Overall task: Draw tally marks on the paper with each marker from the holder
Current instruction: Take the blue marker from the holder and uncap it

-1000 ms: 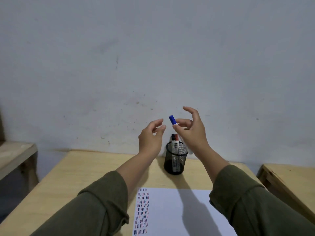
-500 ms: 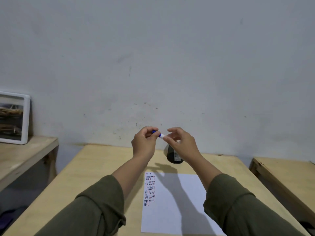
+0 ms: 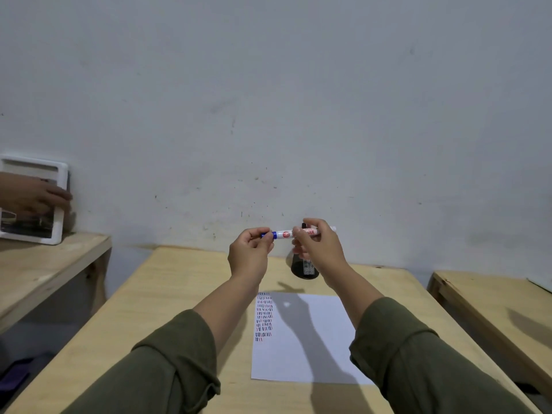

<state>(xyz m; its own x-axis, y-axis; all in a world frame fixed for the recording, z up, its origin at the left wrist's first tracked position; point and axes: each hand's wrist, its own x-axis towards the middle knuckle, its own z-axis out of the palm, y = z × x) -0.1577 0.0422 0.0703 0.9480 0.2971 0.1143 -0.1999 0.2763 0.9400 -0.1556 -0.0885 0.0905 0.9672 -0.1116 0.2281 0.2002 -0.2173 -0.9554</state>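
I hold a white marker (image 3: 283, 234) with a blue cap level in the air above the table. My left hand (image 3: 250, 252) pinches the blue cap end; my right hand (image 3: 318, 248) grips the white barrel. Behind my right hand stands the black mesh holder (image 3: 304, 268), with a black-capped marker tip poking up above my fingers. A white paper (image 3: 304, 348) lies on the wooden table (image 3: 167, 294) below, with rows of blue, red and black tally marks along its left edge.
A lower wooden bench (image 3: 44, 264) on the left carries a white-framed picture (image 3: 33, 201), and another person's hand (image 3: 33, 198) rests on it. A second wooden table (image 3: 493, 303) sits on the right. The wall stands close behind.
My hands came together from apart; the marker went from tilted in my right hand to level between both. My view pulled back, and another person's hand appeared on the frame at left.
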